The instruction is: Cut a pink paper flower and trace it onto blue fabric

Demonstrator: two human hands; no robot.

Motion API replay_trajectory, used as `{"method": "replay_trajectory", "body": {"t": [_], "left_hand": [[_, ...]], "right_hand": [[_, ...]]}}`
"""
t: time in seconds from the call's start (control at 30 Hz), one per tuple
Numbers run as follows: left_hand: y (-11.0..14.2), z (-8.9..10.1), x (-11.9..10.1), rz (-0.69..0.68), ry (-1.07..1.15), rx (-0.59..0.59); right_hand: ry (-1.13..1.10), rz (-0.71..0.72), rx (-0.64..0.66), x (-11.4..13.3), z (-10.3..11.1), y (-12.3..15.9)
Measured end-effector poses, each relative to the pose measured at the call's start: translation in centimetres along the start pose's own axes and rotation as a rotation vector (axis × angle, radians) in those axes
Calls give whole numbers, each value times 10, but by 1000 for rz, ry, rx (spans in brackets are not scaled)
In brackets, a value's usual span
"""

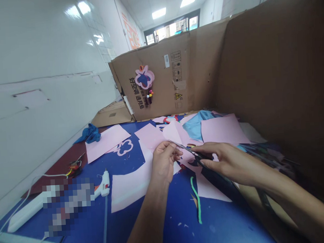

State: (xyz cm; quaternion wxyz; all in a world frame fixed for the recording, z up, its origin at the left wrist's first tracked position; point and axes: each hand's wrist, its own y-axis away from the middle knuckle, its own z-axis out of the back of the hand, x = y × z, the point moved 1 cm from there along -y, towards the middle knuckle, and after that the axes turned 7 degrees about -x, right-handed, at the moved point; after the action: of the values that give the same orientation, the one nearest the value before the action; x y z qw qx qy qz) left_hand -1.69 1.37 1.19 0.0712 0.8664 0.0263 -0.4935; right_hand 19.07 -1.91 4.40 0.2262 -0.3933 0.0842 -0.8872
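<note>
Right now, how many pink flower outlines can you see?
2: the flower on the upright cardboard, and the outline on the blue table, left of the left hand. Others may be hidden under paper.

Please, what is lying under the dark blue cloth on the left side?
Part of a pink sheet shows under the right side of the blue cloth, and a dark red surface by its left. Whatever its folds cover completely cannot be seen.

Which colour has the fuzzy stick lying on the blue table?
The stick is green, seen in the head view.
</note>
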Motion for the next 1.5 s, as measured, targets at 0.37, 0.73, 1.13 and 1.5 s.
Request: {"method": "replay_trajectory", "body": {"t": [0.37, 0.73, 1.13, 1.5], "left_hand": [[0, 4, -6, 45, -62, 58], [-1, 1, -1, 21, -4, -2], [0, -2, 5, 15, 42, -26], [-2, 3, -2, 29, -44, 11]], "right_hand": [[17, -8, 25, 0, 2, 0], [76, -16, 20, 3, -1, 0], [39, 8, 35, -1, 0, 0], [83, -8, 57, -1, 2, -1]]}}
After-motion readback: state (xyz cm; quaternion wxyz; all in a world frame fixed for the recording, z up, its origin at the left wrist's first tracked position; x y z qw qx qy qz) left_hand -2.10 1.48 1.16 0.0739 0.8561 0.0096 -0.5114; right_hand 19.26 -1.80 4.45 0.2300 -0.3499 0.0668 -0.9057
